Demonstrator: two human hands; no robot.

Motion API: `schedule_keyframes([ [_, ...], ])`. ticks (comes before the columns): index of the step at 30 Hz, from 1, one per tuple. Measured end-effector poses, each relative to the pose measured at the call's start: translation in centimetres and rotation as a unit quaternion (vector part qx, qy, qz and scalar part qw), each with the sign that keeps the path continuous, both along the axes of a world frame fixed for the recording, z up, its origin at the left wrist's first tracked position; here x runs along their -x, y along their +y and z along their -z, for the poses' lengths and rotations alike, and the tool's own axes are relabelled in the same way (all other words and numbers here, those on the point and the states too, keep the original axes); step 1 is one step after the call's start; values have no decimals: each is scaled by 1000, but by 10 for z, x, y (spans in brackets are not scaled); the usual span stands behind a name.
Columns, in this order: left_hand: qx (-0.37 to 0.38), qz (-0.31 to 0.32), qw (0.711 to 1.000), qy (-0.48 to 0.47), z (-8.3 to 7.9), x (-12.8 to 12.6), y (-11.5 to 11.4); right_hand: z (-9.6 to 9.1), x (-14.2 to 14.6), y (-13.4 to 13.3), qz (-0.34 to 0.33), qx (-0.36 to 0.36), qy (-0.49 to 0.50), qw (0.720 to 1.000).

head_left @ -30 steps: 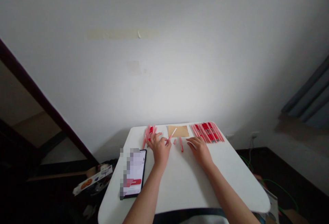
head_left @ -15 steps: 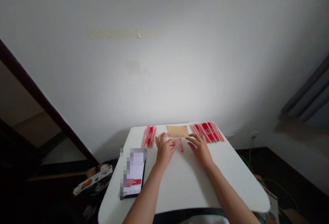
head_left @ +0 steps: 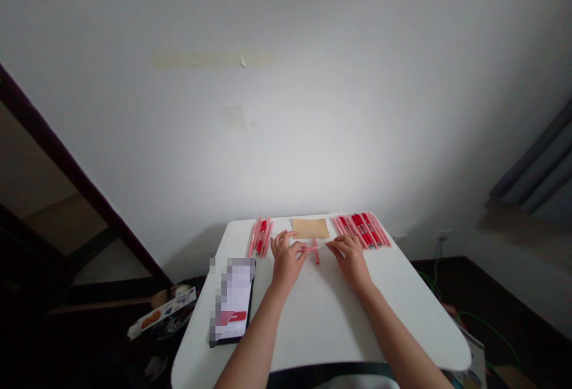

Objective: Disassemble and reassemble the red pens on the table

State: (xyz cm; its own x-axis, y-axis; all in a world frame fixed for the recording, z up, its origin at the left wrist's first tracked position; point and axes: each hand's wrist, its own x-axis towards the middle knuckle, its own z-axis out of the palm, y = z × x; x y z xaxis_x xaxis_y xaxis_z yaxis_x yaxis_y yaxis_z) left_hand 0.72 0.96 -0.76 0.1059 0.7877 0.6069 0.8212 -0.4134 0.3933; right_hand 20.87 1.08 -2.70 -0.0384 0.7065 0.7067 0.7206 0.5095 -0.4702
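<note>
Between thumb and forefinger my left hand [head_left: 285,258] grips a pink pen barrel [head_left: 309,249], its other fingers spread. A thin whitish stick, like a pen refill [head_left: 322,247], extends from the barrel toward the right. The closed fingertips of my right hand [head_left: 351,257] pinch its far end. Under the barrel a short pink-red pen piece [head_left: 317,257] lies on the table, pointing away from me. Just beyond the hands is a flat tan paper piece [head_left: 310,228].
On the white table [head_left: 322,317] a small group of pink and red pens [head_left: 261,237] lies at back left. A larger row of similar pens [head_left: 361,231] lies at back right. A phone [head_left: 235,299] rests left of my left forearm. The wall [head_left: 295,156] stands behind.
My right fingers, apart before, have closed on the end of the thin stick. My left hand stays in place with the barrel.
</note>
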Motion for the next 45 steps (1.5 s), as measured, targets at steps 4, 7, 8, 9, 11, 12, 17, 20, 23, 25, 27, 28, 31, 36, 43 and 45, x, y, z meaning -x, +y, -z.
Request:
schedule_keyframes([
  [4,-13,-10,1000,-7,0,1,1,3,-1,2,28,-3,19,999],
  [7,-25,-15,1000,-7,0,3,2,3,-2,3,51,-10,34,998],
  [8,-28,-15,999,-6,1,3,2,3,-3,4,56,-13,39,998],
  [9,-31,-17,999,-6,1,3,3,4,-3,4,59,-14,42,997],
  [11,-34,-21,999,-8,1,4,3,4,-4,5,59,-13,46,997],
  [12,-35,-24,999,-11,1,4,3,4,-5,5,58,-11,46,997],
  [17,-34,-40,998,-20,2,5,4,5,-7,5,57,0,45,997],
  [20,-31,-45,998,-24,1,6,5,5,-7,6,55,1,45,997],
  [23,-28,-47,998,-31,0,6,4,4,-7,6,52,0,50,997],
  [25,-24,-50,998,-35,-2,6,4,3,-7,5,49,5,52,997],
  [27,-24,-55,998,-36,-3,6,3,3,-7,5,45,11,50,998],
  [28,-27,-58,997,-37,-3,6,3,3,-7,5,43,14,49,998],
  [31,-39,-70,996,-37,-3,6,3,3,-7,5,41,21,48,998],
  [36,-35,-85,995,-38,-4,7,3,3,-8,6,40,34,56,997],
  [43,-33,-92,994,-55,-2,7,4,4,-9,5,35,46,64,996],
  [45,-33,-98,993,-58,-2,7,4,5,-10,7,34,48,66,996],
])
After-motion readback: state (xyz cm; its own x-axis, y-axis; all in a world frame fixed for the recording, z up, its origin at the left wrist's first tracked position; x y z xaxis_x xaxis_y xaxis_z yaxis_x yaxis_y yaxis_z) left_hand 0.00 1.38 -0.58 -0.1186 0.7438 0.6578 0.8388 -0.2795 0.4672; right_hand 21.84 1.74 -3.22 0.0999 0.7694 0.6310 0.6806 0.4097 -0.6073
